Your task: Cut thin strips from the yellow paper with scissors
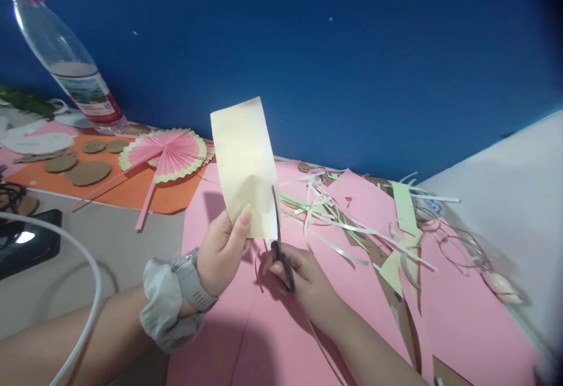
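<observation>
Centre frame: the left hand (222,251) has its fingers pinched on the lower edge of a pale yellow paper (244,163), held upright above the pink sheet (352,292) on the worktop. The right hand (303,277) has its fingers closed round the scissors (279,239), slim dark blades biting up near the paper's right edge. Judgement: a taut sheet and blades parallel to that edge would give an even strip. Stock thin, matte, slightly curled; limp cut strips (334,222) lie right of centre.

Left hand (224,251): raised at centre frame, thumb (243,222) upright, closed in a pinch.
Right hand (303,277): just beside it (a little lower), fingers (277,269) curled shut.
Left forearm (88,339): bare, entering from the lower left.
Right forearm (369,348): bare, rising from the bottom edge.
</observation>
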Motion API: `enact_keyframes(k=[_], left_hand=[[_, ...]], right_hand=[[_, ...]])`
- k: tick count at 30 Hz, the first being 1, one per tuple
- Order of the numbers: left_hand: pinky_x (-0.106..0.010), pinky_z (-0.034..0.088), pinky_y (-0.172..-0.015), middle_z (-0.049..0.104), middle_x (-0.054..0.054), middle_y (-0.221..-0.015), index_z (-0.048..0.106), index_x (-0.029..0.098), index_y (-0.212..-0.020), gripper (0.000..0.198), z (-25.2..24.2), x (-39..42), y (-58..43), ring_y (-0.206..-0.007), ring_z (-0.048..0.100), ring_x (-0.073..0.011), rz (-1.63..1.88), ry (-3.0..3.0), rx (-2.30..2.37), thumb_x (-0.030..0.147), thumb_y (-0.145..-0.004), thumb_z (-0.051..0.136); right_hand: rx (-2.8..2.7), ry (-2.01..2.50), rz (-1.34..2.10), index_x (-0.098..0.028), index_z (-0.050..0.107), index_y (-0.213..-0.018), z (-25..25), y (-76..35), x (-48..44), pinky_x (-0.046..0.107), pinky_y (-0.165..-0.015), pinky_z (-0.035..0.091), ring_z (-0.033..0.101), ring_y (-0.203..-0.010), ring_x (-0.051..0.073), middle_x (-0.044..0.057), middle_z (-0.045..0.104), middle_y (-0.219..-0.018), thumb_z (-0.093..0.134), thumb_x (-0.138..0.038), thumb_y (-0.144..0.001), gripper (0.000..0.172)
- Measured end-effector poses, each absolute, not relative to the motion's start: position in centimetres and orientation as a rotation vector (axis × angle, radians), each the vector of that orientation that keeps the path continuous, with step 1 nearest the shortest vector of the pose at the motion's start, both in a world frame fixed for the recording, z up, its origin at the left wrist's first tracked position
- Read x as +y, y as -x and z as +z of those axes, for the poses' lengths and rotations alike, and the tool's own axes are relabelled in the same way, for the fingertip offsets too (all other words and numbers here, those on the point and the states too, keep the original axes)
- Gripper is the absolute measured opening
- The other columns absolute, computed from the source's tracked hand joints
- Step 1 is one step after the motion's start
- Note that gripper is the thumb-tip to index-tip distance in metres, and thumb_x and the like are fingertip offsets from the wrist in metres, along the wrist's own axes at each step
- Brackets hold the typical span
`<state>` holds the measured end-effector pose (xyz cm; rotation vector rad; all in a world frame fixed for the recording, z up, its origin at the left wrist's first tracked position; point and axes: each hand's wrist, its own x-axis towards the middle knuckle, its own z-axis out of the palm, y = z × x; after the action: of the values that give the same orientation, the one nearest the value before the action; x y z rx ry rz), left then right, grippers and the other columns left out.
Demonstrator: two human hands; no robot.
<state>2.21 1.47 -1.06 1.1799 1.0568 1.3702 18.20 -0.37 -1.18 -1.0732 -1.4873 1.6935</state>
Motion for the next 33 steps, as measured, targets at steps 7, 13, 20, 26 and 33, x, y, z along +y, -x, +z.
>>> enact_keyframes(k=[7, 13, 20, 26, 33], left_hand=[[-0.022, 0.023, -0.037, 0.036, 0.007, -0.049, 0.047, 0.021, -0.072, 0.038, -0.94, 1.55, -2.13, -0.040, 0.030, -0.0071, 1.364, -1.197, 1.060, 0.052, -0.093, 0.043], [-0.021, 0.023, -0.038, 0.035, 0.007, -0.052, 0.049, 0.020, -0.075, 0.035, -1.19, 1.55, -2.14, -0.042, 0.030, -0.0073, 1.370, -1.161, 1.049, 0.050, -0.093, 0.046], [-0.020, 0.023, -0.038, 0.035, 0.007, -0.052, 0.050, 0.020, -0.075, 0.034, -1.19, 1.66, -2.22, -0.042, 0.029, -0.0072, 1.375, -1.151, 1.044, 0.049, -0.093, 0.046], [-0.020, 0.021, -0.037, 0.034, 0.008, -0.050, 0.049, 0.020, -0.075, 0.036, -1.24, 1.59, -2.16, -0.041, 0.028, -0.0067, 1.370, -1.173, 1.030, 0.051, -0.093, 0.044], [-0.022, 0.021, -0.037, 0.035, 0.007, -0.050, 0.048, 0.020, -0.074, 0.037, -1.01, 1.52, -2.19, -0.041, 0.028, -0.0074, 1.350, -1.195, 1.047, 0.052, -0.093, 0.044]], right_hand=[[-1.512, 1.101, 1.668, -0.020, 0.045, -0.064, -1.32, -18.38, -0.33, 0.027, -0.050, 0.037, 0.039, -0.052, 0.012, -0.005, 0.038, -0.057, 0.055, -0.054, -0.088, 0.043], [-1.471, 1.097, 1.699, -0.020, 0.044, -0.064, -0.99, -18.27, -0.31, 0.027, -0.051, 0.040, 0.041, -0.052, 0.012, -0.005, 0.039, -0.056, 0.057, -0.053, -0.087, 0.043], [-1.463, 1.095, 1.690, -0.019, 0.045, -0.064, -1.01, -18.21, -0.34, 0.026, -0.050, 0.039, 0.041, -0.051, 0.012, -0.005, 0.040, -0.056, 0.056, -0.051, -0.088, 0.042], [-1.456, 1.082, 1.694, -0.019, 0.046, -0.065, -1.08, -18.18, -0.37, 0.027, -0.052, 0.041, 0.043, -0.051, 0.012, -0.005, 0.039, -0.055, 0.056, -0.050, -0.089, 0.041], [-1.466, 1.071, 1.696, -0.019, 0.045, -0.065, -1.43, -18.21, -0.42, 0.028, -0.052, 0.039, 0.043, -0.051, 0.012, -0.005, 0.040, -0.057, 0.056, -0.053, -0.088, 0.042]])
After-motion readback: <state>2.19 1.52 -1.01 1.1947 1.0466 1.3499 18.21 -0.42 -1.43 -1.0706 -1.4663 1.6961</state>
